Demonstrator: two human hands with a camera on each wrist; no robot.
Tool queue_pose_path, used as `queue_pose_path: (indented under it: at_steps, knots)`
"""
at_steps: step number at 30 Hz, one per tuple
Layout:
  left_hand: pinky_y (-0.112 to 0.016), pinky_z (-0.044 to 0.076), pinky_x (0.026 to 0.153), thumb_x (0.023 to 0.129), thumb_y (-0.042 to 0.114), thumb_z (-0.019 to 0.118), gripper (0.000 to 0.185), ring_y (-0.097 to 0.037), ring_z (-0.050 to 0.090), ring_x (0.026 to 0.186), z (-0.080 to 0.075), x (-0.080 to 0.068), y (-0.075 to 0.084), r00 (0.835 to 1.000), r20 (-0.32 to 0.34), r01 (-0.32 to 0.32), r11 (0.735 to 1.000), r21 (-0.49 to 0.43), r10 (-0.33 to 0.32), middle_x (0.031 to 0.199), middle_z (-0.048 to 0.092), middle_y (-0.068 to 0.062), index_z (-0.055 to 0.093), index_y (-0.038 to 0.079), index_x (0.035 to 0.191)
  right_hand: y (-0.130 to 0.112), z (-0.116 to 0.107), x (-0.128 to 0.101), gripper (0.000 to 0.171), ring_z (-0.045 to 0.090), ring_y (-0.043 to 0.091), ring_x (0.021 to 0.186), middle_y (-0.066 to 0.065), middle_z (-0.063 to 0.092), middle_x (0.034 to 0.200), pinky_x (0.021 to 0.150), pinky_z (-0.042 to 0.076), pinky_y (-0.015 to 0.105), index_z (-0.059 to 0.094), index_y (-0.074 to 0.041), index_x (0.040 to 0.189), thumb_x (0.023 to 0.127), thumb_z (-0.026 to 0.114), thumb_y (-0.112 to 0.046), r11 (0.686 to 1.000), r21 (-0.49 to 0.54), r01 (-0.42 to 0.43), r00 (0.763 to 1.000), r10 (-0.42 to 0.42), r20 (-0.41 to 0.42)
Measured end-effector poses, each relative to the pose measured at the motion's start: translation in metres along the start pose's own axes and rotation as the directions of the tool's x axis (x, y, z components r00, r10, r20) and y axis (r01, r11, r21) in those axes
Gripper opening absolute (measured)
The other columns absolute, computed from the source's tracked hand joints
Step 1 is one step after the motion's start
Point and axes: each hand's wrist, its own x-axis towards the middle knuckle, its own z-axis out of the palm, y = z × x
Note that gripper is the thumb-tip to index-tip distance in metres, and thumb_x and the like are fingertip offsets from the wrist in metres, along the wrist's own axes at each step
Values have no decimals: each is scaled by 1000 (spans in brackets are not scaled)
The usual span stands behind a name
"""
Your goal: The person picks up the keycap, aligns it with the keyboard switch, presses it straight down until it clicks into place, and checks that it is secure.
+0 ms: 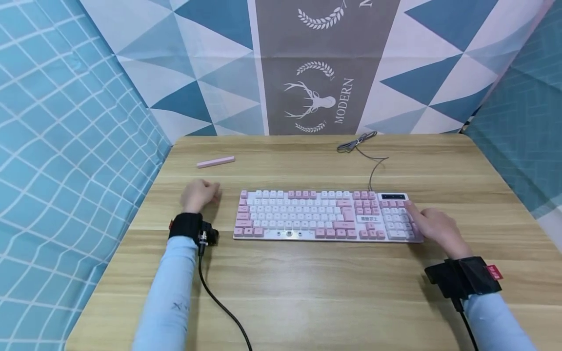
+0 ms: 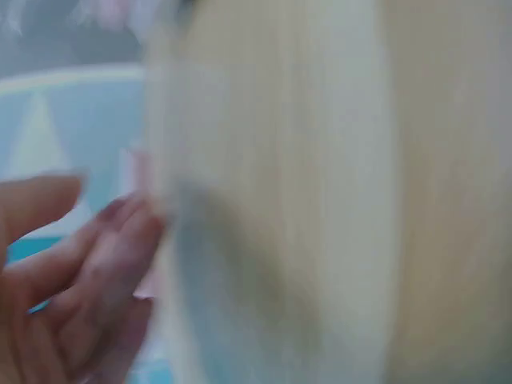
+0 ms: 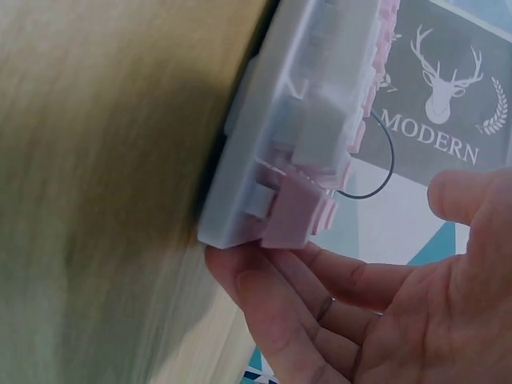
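A pink and white keyboard (image 1: pixel 294 217) lies flat on the wooden table. My right hand (image 1: pixel 436 226) is at its right end; in the right wrist view the fingertips touch the end of the keyboard (image 3: pixel 272 144), low near the tabletop, while the thumb of my right hand (image 3: pixel 360 320) stands apart from it. Left of the keyboard, my left hand (image 1: pixel 199 195) is close over the table with loosely bent fingers and nothing held. The left wrist view is blurred, with the thumb and fingers of my left hand (image 2: pixel 80 280) apart.
A slim pink stick (image 1: pixel 215 162) lies beyond my left hand, towards the table's back left. The keyboard's bundled grey cable (image 1: pixel 357 142) rests at the back edge. A patterned cloth (image 1: pixel 219 63) hangs behind the table (image 1: pixel 307 292); a black camera cable (image 1: pixel 224 307) trails from my left wrist.
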Motion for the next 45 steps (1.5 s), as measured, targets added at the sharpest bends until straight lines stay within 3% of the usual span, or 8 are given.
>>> queue_pose_path:
  at_steps: [3,5,14,21,29,36,40,45]
  knots:
    - [-40,47,71,95,31,53,40,-33,64,89,-2,23,-4,971,-238,6,998,61,8,107,71,-20,65,5,123,0,2,-1,92,55,29,77,29,61,94,60,36,27,52,21,119,98,14,-59,1000,-9,4,1000,-5,-18]
    - [-49,49,83,95,25,52,44,-41,60,104,-3,35,-6,964,-264,-9,993,120,40,128,60,-24,55,5,134,0,4,-1,91,55,29,77,30,60,96,60,36,27,52,21,120,99,14,-59,1000,-5,4,1000,-4,-23]
    - [-62,44,93,97,18,43,48,-48,48,120,3,60,-5,985,-90,-102,911,399,150,138,45,-26,40,3,142,0,14,1,86,53,24,70,18,59,81,57,35,27,61,15,108,99,19,-59,1000,27,3,999,-2,-47]
    - [-60,45,91,97,16,45,43,-45,47,116,7,66,9,981,-132,-81,917,391,143,134,49,-27,47,1,136,1,11,0,84,52,22,68,15,57,76,56,34,28,62,13,102,99,18,-58,1000,25,-14,998,15,-60]
    - [-55,50,79,92,13,56,24,-41,55,100,6,65,9,958,-179,-101,850,517,223,107,63,-25,69,6,110,3,9,1,89,53,25,71,19,59,82,58,35,28,57,17,113,98,15,-61,999,24,-35,999,36,-32]
    - [-48,47,76,95,26,59,32,-37,61,87,-7,48,23,958,-20,-254,877,409,286,104,69,-24,68,-1,109,2,11,4,87,52,22,67,14,58,76,57,35,28,60,15,108,99,17,-60,999,29,-26,999,26,-33]
    - [-35,45,68,99,22,52,34,-28,59,79,-10,28,49,915,135,-402,884,240,379,104,68,-24,64,-4,116,-1,11,1,85,49,20,63,11,54,69,55,33,28,62,13,100,99,18,-60,1000,-14,-25,999,25,-38]
    - [-26,40,63,98,18,52,29,-17,52,67,-5,-4,84,779,348,-578,812,77,522,88,67,-16,67,-4,109,-21,13,-12,73,41,17,56,4,41,60,53,27,27,55,-3,69,99,22,-60,985,-170,-7,1000,7,0]
